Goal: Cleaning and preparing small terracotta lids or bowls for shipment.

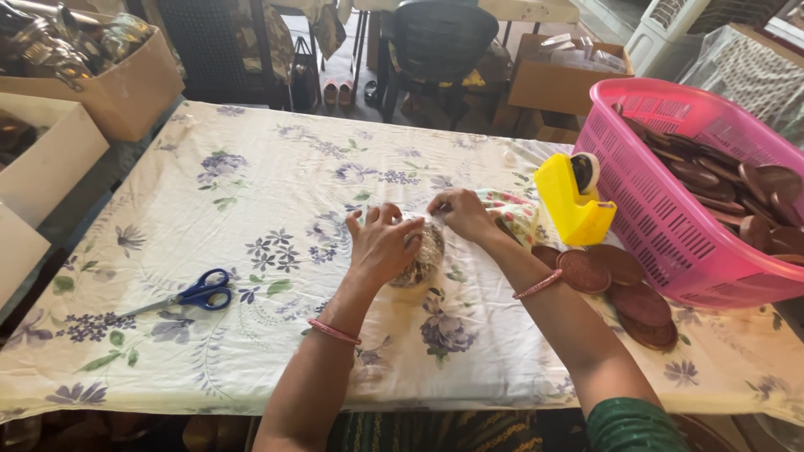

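— Two hands at the middle of the frame, and both are yours. What are they on?

— Your left hand (pixel 381 244) lies curled over a small round bundle (pixel 423 259) wrapped in clear film, fingers bent down onto its top and left side. Your right hand (pixel 459 213) pinches at the upper edge of the same bundle, fingertips closed on the wrap. So both are grasping that one thing.

— Where does the bundle sit?

— It rests on the surface (pixel 251 192), which is covered by a white cloth printed with blue and purple flowers. It is at the centre of the frame, just left of a folded floral fabric piece (pixel 512 213) that lies under your right wrist.

— And to the right?

— A yellow tape dispenser (pixel 574 201) stands at centre right, just beside the pink plastic basket (pixel 662 226). The basket holds many brown round discs. More of those brown discs (pixel 620 289) lie loose on the cloth below the dispenser, overlapping one another, near your right forearm.

— Anything on the left side?

— Blue-handled scissors (pixel 194 295) lie at lower left, well apart from your hands, blades pointing left. At upper left a cardboard box (pixel 126 92) holds shiny metal items.
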